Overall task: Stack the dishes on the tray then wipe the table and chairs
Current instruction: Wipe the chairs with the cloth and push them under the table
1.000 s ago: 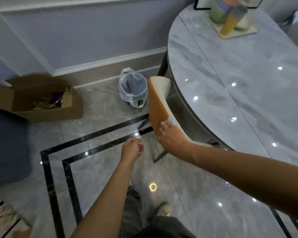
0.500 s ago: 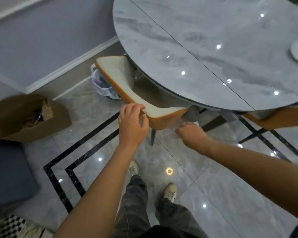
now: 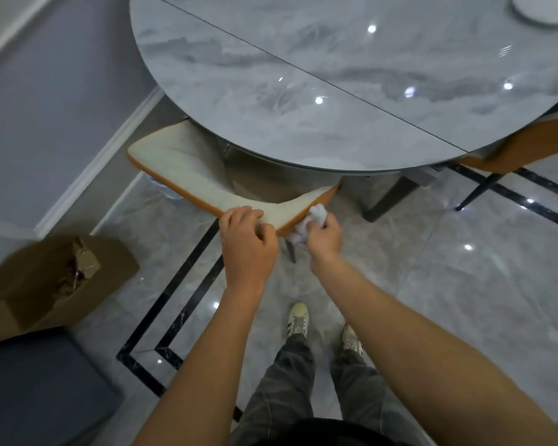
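The left hand (image 3: 248, 241) curls its fingers over the chair back (image 3: 187, 170); the right hand (image 3: 325, 235) clamps its fingers on a white tissue (image 3: 316, 214) against it. The open cardboard box (image 3: 29, 313) holds brown scraps (image 3: 78, 273).

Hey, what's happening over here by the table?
A person is wiping a chair that is tucked under the round marble table. The left hand grips the top edge of the chair back, and the right hand presses a crumpled white cloth against its orange edge beside it.

Orange-edged chair (image 3: 187, 175) under marble table (image 3: 335, 91) — white cloth (image 3: 316, 215) touching its backrest.
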A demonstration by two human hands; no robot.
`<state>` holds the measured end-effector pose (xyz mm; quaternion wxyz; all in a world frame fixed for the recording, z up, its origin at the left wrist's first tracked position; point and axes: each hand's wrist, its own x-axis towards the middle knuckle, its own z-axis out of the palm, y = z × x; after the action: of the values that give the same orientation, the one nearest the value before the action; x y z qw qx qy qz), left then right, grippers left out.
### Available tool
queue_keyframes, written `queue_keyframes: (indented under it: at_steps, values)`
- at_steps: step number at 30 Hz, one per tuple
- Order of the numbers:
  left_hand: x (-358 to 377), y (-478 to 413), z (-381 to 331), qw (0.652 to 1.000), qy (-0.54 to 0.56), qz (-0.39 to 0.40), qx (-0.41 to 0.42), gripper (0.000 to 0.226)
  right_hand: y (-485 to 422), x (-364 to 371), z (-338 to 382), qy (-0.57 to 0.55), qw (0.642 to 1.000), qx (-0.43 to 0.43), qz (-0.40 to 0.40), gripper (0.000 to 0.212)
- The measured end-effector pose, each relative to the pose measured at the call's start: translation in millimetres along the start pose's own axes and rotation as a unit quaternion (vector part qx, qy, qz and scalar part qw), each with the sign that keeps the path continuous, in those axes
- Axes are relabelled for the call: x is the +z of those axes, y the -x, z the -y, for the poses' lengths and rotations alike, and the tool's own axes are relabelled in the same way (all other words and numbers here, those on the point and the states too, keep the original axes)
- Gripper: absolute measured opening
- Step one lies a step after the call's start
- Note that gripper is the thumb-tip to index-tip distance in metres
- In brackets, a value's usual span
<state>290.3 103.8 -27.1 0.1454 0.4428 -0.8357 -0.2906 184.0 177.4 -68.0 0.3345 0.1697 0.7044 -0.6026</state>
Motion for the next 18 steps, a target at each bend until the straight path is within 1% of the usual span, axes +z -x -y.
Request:
queue_keyframes:
  at_steps: [4,6,7,9,11,13,15,16,18]
  values:
    - [-7,-13,-17,1.0,-0.022,0.007,-0.021,0.021,49,0,-25,-0.049,0.993,0.03,0.098,0.021]
    - [-15,-27,-30,0.997,-0.023,0.038,-0.062,0.025,67,-10,-23,-0.057,0.988,0.047,0.137,0.021]
    - [-19,-35,-37,0.993,-0.04,0.065,-0.088,0.028,70,-20,-21,-0.065,0.984,0.047,0.158,0.021]
    - [-25,-46,-45,0.978,-0.115,0.12,-0.126,0.04,71,-41,-12,-0.079,0.978,0.038,0.192,0.023]
    - [-22,-49,-58,0.964,-0.179,0.139,-0.137,0.045,62,-75,-1,-0.078,0.975,0.036,0.205,0.025]
    - [-4,-49,-81,0.968,-0.182,0.129,-0.119,0.039,44,-115,7,-0.06,0.979,0.036,0.19,0.028]
    - [28,-43,-108,0.983,-0.127,0.124,-0.054,0.028,22,-161,10,-0.047,0.985,0.029,0.161,0.03]
    - [54,-35,-129,0.984,-0.098,0.145,-0.016,0.023,6,-196,10,-0.045,0.989,0.024,0.137,0.031]
    - [99,-17,-167,0.972,-0.067,0.225,0.021,0.016,-21,-259,12,-0.074,0.991,0.032,0.108,0.036]
